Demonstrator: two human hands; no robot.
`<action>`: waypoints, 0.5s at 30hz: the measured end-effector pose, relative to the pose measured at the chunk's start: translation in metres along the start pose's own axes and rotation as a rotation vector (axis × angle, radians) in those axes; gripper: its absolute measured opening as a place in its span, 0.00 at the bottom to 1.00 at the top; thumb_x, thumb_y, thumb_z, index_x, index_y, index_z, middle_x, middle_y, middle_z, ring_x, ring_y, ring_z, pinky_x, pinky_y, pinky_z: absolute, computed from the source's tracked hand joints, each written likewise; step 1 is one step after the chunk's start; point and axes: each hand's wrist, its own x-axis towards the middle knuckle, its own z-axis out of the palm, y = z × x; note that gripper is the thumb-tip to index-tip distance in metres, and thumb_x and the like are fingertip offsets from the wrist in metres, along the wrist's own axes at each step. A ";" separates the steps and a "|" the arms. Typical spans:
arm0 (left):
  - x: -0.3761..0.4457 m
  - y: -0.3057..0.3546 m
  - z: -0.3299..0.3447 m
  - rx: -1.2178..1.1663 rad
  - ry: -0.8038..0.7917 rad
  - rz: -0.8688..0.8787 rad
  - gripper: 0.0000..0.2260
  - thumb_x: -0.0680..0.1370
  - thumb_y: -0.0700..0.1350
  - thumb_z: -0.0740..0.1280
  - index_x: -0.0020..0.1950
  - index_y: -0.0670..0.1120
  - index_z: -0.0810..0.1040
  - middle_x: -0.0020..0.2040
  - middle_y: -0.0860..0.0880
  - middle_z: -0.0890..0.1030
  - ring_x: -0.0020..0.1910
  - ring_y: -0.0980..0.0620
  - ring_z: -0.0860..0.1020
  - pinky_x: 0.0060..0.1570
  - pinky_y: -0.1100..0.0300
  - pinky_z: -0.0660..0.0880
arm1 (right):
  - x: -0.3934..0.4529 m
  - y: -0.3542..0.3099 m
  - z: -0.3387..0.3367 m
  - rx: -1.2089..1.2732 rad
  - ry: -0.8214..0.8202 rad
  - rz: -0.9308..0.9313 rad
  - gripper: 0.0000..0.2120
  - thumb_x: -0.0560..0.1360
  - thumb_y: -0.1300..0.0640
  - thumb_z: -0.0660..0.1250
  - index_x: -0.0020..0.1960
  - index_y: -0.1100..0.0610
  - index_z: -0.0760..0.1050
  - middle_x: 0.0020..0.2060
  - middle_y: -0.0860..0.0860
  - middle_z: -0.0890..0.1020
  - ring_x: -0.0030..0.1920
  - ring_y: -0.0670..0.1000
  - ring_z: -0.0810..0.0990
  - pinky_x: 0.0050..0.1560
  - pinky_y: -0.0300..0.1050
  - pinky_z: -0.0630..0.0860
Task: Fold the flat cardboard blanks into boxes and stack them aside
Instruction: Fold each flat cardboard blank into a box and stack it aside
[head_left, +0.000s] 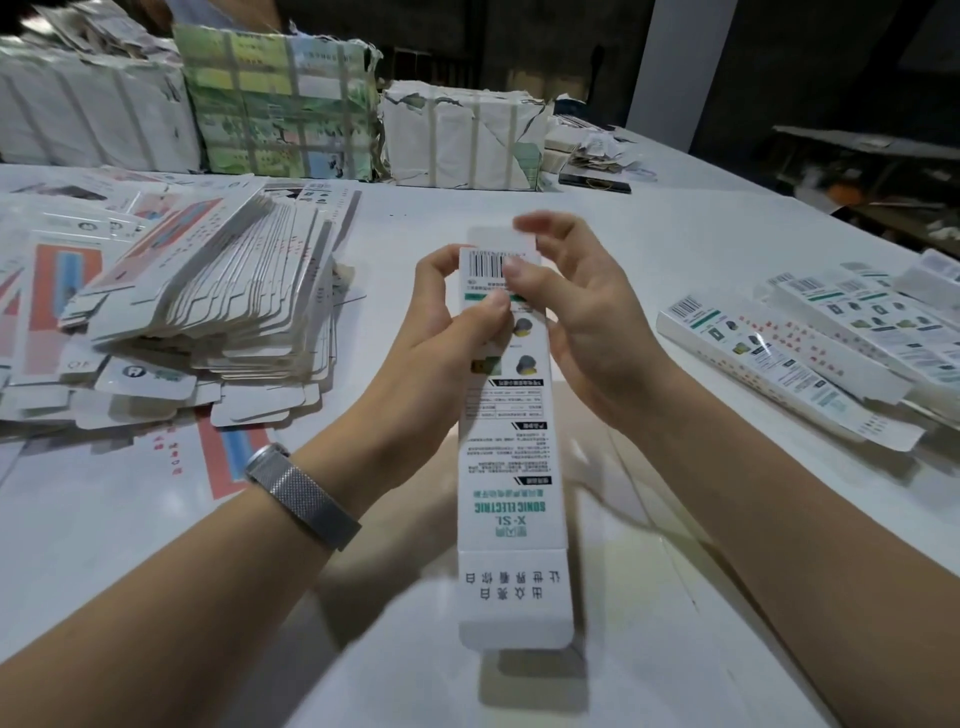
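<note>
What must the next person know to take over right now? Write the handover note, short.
Left hand: grips the far end of the long box, thumb on its printed face.
Right hand: fingers curled at the top flap by the barcode, working that end.
Box: held above the white table, already opened into a tube; near-end flap hangs open.
Flat blanks: big fanned pile on the left.
Finished boxes: lying on the right.
Done: several boxes folded.
Left: close this box's ends, set it with the others, continue through the pile.

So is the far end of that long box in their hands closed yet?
Not yet. The box is already squared up, but its far tuck flap still stands up unfolded, with the left hand and right hand working it.
</note>
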 end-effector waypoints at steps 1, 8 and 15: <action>0.000 -0.001 0.001 0.005 -0.003 -0.005 0.16 0.79 0.48 0.63 0.66 0.55 0.64 0.45 0.48 0.84 0.40 0.52 0.82 0.37 0.58 0.78 | 0.000 -0.001 -0.001 0.039 0.010 -0.020 0.17 0.71 0.61 0.68 0.58 0.52 0.71 0.50 0.52 0.80 0.48 0.55 0.83 0.52 0.53 0.80; 0.000 -0.005 0.002 0.032 -0.007 -0.017 0.26 0.79 0.48 0.64 0.70 0.65 0.55 0.42 0.47 0.85 0.41 0.50 0.84 0.39 0.58 0.79 | 0.002 -0.004 -0.009 0.112 0.017 0.024 0.06 0.73 0.63 0.68 0.49 0.56 0.77 0.43 0.52 0.82 0.46 0.50 0.82 0.51 0.49 0.79; -0.005 0.000 0.003 0.205 -0.075 -0.044 0.27 0.78 0.50 0.64 0.73 0.61 0.54 0.42 0.48 0.85 0.36 0.51 0.83 0.36 0.58 0.79 | 0.003 -0.008 -0.013 0.010 -0.046 0.181 0.07 0.76 0.60 0.62 0.45 0.56 0.79 0.36 0.51 0.79 0.41 0.51 0.78 0.40 0.45 0.76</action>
